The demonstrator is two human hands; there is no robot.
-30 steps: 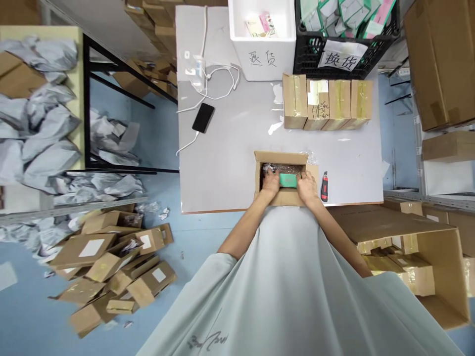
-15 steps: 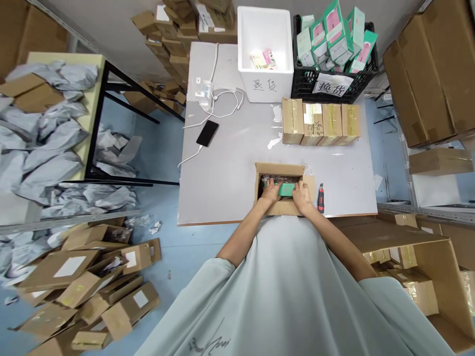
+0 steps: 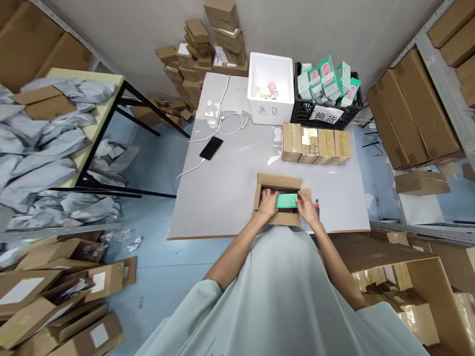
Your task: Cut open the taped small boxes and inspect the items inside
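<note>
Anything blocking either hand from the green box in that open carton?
Nothing visible: the left hand and right hand touch opposite ends of the green box. The rear flap of the open carton sits beyond it, out of their way.

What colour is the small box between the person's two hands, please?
The small box is green, with faint pale markings; the head view shows it best.

Bright, even light, faint sheen on tabletop (image 3: 222, 198), stretched edges
</note>
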